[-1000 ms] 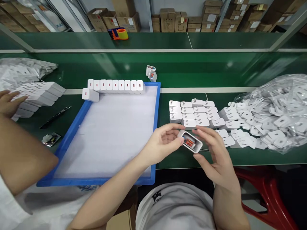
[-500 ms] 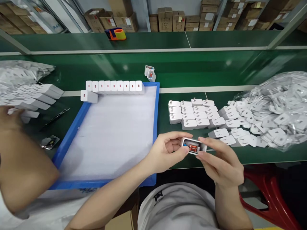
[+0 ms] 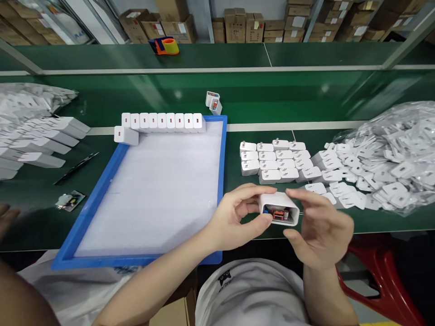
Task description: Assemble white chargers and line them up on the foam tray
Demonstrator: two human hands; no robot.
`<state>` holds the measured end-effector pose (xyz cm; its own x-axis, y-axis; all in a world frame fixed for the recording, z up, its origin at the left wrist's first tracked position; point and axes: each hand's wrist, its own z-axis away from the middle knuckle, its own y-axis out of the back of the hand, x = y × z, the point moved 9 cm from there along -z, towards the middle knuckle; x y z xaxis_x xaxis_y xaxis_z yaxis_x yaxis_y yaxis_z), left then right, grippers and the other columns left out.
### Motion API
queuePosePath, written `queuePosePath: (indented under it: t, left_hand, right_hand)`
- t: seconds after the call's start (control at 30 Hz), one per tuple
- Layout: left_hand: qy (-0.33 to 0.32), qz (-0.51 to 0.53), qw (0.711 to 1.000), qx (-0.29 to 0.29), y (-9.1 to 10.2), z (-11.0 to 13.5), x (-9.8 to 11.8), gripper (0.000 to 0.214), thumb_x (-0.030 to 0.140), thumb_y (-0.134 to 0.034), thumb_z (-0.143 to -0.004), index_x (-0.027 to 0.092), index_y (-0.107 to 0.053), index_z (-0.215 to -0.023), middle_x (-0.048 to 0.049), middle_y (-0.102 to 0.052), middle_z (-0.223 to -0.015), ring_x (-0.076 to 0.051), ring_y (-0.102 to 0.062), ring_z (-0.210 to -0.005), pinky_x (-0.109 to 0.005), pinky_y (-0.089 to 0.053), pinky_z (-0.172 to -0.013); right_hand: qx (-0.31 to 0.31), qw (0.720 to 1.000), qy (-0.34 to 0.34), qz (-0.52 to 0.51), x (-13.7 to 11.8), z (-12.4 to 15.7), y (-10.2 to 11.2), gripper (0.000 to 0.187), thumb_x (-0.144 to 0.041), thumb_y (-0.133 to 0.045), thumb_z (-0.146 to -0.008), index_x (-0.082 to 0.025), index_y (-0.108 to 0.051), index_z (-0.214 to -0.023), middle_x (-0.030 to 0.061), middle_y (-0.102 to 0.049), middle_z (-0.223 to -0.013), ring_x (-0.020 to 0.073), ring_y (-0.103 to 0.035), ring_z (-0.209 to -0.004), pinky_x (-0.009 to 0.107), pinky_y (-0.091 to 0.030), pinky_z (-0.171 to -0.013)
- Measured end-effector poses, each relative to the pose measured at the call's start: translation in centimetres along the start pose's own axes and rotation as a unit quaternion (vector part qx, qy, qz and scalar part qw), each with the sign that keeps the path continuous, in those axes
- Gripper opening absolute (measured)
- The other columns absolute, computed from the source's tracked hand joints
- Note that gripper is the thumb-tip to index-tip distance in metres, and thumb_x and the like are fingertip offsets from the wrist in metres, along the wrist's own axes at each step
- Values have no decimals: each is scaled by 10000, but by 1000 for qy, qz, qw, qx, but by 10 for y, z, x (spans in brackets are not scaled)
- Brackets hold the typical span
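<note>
In the head view, my left hand [image 3: 234, 219] pinches a white charger housing [image 3: 278, 201] between thumb and fingers. Its open end faces me, showing red and blue electronic parts inside; metal prongs stick out on the right. My right hand [image 3: 321, 226] is beside it, thumb and index finger spread, the index tip close to the housing's upper right corner. Whether that tip touches it, I cannot tell. Just beyond my hands stand rows of white plug chargers [image 3: 268, 165], prongs up. Two open housings [image 3: 214, 103] with parts inside stand behind the tray.
A blue-rimmed tray [image 3: 222, 163] carries a row of white chargers [image 3: 166, 122] along its back edge. At right lies a plastic bag of white housings [image 3: 404, 149]. A co-worker's hand [image 3: 7, 219], a pen [image 3: 76, 167], a circuit board [image 3: 70, 200] and more chargers [image 3: 44, 140] are at left.
My right hand's thumb and index finger have come off the housing and spread apart. The housing has tilted, showing more of its top. The co-worker's hand has drawn back from the left chargers.
</note>
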<state>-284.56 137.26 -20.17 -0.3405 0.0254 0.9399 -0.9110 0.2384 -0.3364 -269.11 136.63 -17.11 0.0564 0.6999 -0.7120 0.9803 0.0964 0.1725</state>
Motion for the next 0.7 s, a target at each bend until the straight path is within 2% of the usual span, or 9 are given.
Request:
queuePosePath:
  t: [0.07, 0.13, 0.27, 0.47, 0.6, 0.7]
  left_hand:
    - [-9, -8, 1000, -5, -1, 0, 1, 361, 189, -739, -872, 246, -737, -1229, -75, -598, -1109, -184, -669, -1009, -265, -593, -896]
    - [-24, -20, 999, -6, -2, 1, 4, 382, 186, -728, -884, 256, -719, -1259, -82, -590, -1161, -204, -664, -1075, -274, -590, -929]
    - [-49, -34, 998, -12, -3, 0, 6, 393, 182, -713, -897, 263, -700, -1281, -83, -590, -1204, -211, -650, -1129, -278, -588, -964]
    - [-60, -33, 997, -32, -5, 0, 4, 423, 194, -714, -901, 256, -676, -1318, -92, -592, -1222, -207, -660, -1106, -280, -592, -938]
    - [-41, -44, 998, -30, -3, 0, 3, 442, 329, -757, -878, 224, -673, -1299, -100, -630, -1177, -222, -669, -1060, -296, -582, -917]
    - [-10, -79, 996, -34, -2, -2, 0, 434, 369, -801, -834, 188, -699, -1214, -101, -681, -1121, -203, -671, -978, -285, -568, -882]
  right_hand:
    - [31, 994, -92, -40, 13, 1, 1, 429, -304, -717, -904, -295, -562, -1303, 107, -637, -1246, 284, -637, -1185, 451, -616, -899]
    - [20, 983, -168, -69, 24, 4, -3, 470, -345, -718, -911, -268, -558, -1346, 130, -608, -1300, 286, -616, -1217, 414, -611, -909]
    - [-19, 975, -205, -86, 28, 7, -7, 455, -325, -737, -904, -271, -606, -1336, 118, -589, -1327, 278, -583, -1260, 377, -598, -950]
    - [-76, 982, -171, 13, 21, 6, -9, 516, -213, -769, -864, -288, -611, -1350, 111, -541, -1414, 302, -507, -1365, 426, -562, -1035]
    - [-89, 990, -65, 91, 8, 2, -9, 501, -84, -655, -905, -289, -618, -1360, 97, -585, -1363, 258, -590, -1257, 404, -546, -1026]
    - [-116, 982, 18, 147, -1, 4, -17, 560, -43, -638, -900, -272, -593, -1410, 107, -612, -1256, 222, -634, -1114, 352, -569, -915]
